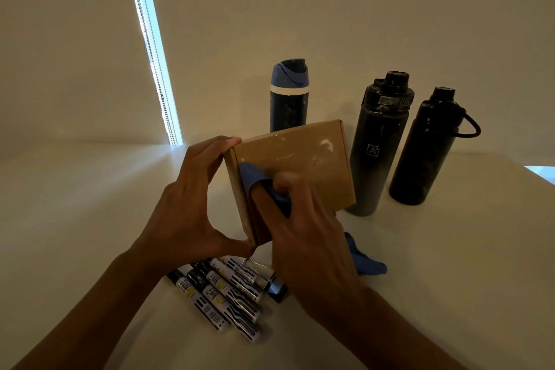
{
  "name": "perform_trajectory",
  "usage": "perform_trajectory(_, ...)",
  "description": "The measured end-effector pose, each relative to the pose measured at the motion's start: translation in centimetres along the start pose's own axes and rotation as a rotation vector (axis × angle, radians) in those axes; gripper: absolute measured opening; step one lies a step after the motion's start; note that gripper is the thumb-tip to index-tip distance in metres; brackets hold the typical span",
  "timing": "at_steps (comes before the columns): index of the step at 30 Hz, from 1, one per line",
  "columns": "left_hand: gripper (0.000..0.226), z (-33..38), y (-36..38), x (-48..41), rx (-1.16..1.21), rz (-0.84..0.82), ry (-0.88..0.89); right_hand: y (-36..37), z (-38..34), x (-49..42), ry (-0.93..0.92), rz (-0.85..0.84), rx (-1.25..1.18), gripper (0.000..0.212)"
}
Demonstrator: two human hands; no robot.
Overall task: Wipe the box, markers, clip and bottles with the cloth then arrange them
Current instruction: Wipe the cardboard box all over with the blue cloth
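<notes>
My left hand (187, 204) grips the left edge of a brown cardboard box (303, 159), held tilted above the table. My right hand (303, 228) presses a blue cloth (255, 177) against the box's front face; the cloth's tail hangs below at the right. White smudges mark the upper right of the box. Several markers (222, 294) lie side by side on the table under my hands, with a binder clip (270, 279) next to them, partly hidden by my right wrist. Three dark bottles stand behind: a blue-lidded bottle (289, 96), a middle bottle (378, 144) and a looped-handle bottle (426, 147).
The white table (450, 279) runs to a plain wall at the back. A bright strip of window with a bead chain (150, 48) stands at the back left. A lit patch shows at the right table edge (540, 173).
</notes>
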State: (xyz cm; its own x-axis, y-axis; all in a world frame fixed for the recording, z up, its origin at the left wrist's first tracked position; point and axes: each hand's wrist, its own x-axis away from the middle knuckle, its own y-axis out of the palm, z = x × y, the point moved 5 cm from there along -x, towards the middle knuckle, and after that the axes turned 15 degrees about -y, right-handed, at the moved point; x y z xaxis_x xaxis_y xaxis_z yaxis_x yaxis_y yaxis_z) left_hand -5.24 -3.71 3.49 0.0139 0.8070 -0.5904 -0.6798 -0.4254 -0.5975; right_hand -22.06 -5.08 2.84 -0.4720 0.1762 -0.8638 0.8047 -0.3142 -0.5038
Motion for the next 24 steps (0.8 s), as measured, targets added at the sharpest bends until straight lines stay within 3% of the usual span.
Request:
perform_trajectory(4, 0.136, -0.1, -0.1, 0.0, -0.017, 0.006, -0.015, -0.3, 1.8, 0.8, 0.114, -0.047, 0.047, 0.050)
perform_trajectory(9, 0.135, -0.1, 0.3, 0.0, -0.026, -0.006, 0.006, 0.1, 0.0, -0.3, 0.058, 0.008, -0.069, 0.043)
perform_trajectory(13, 0.134, -0.2, 0.2, 0.0, -0.046, -0.004, -0.004, -1.5, -0.5, 0.2, 0.060, -0.252, 0.217, 0.066)
perform_trajectory(14, 0.134, -0.2, 0.3, 0.0, -0.045, -0.007, -0.008, -2.4, -1.4, 0.2, 0.091, -0.233, 0.218, 0.068)
perform_trajectory(16, 0.136, -0.2, 0.3, 0.0, -0.044, -0.011, -0.012, -1.8, -1.7, 0.1, 0.080, -0.222, 0.142, 0.062)
perform_trajectory(19, 0.136, -0.2, 0.3, -0.1, -0.057, -0.006, -0.004, 0.7, 0.5, -0.8, 0.028, -0.284, -0.009, 0.037)
perform_trajectory(22, 0.136, -0.3, 0.4, -0.1, -0.065, -0.011, -0.006, -0.3, 1.5, 0.1, 0.150, -0.306, 0.179, 0.065)
perform_trajectory(24, 0.136, -0.3, 0.5, 0.0, -0.056, -0.017, -0.004, -1.2, -0.7, 0.0, 0.116, -0.231, 0.121, 0.066)
